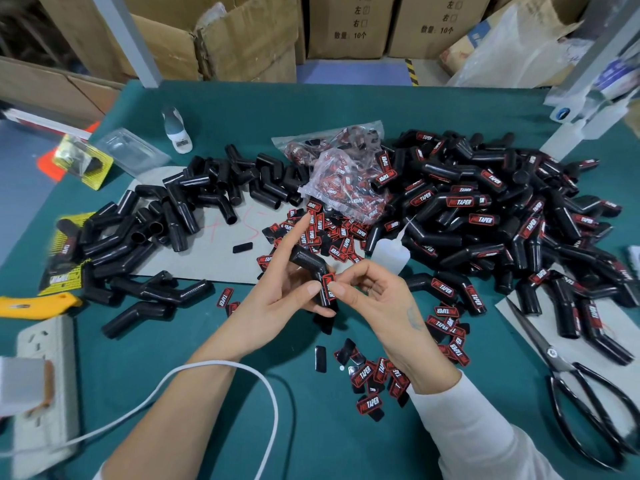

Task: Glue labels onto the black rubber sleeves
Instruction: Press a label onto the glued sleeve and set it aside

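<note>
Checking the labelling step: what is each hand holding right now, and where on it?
The left hand grips a bent black sleeve by its lower end. The right hand pinches the label against that sleeve.

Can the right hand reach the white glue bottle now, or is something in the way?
Probably yes: the glue bottle stands just beyond the right hand with nothing between, but its fingers pinch the label, so it must release first.

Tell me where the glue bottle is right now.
In the head view, the glue bottle stands mid-table, just beyond the right hand, between the loose labels and the labelled sleeves.
</note>
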Demonstrator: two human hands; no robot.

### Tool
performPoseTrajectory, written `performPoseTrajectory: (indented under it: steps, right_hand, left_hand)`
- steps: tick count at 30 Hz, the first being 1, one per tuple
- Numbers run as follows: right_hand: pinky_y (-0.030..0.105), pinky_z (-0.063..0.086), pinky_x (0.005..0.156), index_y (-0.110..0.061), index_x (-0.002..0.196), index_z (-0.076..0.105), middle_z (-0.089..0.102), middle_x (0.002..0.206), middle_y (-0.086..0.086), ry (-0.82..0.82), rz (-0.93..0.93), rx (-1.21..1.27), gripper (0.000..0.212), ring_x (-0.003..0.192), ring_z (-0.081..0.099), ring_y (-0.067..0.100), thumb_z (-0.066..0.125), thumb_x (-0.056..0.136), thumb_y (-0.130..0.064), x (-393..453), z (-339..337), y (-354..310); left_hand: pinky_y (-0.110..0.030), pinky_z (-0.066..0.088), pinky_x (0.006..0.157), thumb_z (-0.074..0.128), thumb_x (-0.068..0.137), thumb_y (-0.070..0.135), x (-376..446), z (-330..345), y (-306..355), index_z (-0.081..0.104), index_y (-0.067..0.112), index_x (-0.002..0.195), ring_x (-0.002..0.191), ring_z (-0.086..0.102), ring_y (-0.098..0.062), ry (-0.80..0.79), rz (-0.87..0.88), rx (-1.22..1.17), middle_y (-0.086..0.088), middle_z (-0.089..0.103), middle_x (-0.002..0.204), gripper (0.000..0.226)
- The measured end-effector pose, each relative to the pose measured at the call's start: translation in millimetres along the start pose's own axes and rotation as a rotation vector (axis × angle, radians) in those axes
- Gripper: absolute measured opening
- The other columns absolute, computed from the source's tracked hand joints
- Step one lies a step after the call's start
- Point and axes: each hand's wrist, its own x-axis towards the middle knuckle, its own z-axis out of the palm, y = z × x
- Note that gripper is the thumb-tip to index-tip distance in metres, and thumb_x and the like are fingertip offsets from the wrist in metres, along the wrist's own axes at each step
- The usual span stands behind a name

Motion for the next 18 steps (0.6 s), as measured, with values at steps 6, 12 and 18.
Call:
performPoseTrajectory:
  steps: [6,12,18]
  right_hand:
    - [0.020,0.050,0.086,-0.012,0.087,0.071,0.072,0.087,-0.007,0.014,-0.012,-0.015,0.011,0.088,0.063,0.008,0.079,0.088,-0.005,0.3,0.4,0.9]
    - [0.020,0.050,0.086,-0.012,0.087,0.071,0.072,0.088,-0.005,0.015,-0.017,-0.022,0.010,0.088,0.064,0.010,0.079,0.088,-0.007,0.4,0.2,2.7]
    - [0.022,0.050,0.086,-0.008,0.088,0.071,0.072,0.087,-0.004,0.015,-0.022,-0.021,0.009,0.087,0.064,0.010,0.079,0.089,-0.005,0.0,0.7,2.0]
  left_hand:
    - [-0.044,0.063,0.083,0.053,0.103,0.005,1.0,0.7,0.3,0.027,0.062,0.152,0.109,0.066,-0.026,0.009,0.000,-0.003,0.003,0.065,0.122,0.080]
    - [-0.046,0.062,0.084,0.058,0.102,0.014,1.5,0.5,-2.1,0.024,0.061,0.154,0.111,0.064,-0.030,0.020,-0.004,-0.017,-0.009,0.061,0.124,0.078]
    - [-0.046,0.063,0.083,0.062,0.101,0.018,2.4,0.6,-5.0,0.023,0.058,0.156,0.107,0.065,-0.030,0.028,-0.004,-0.014,-0.003,0.061,0.127,0.079]
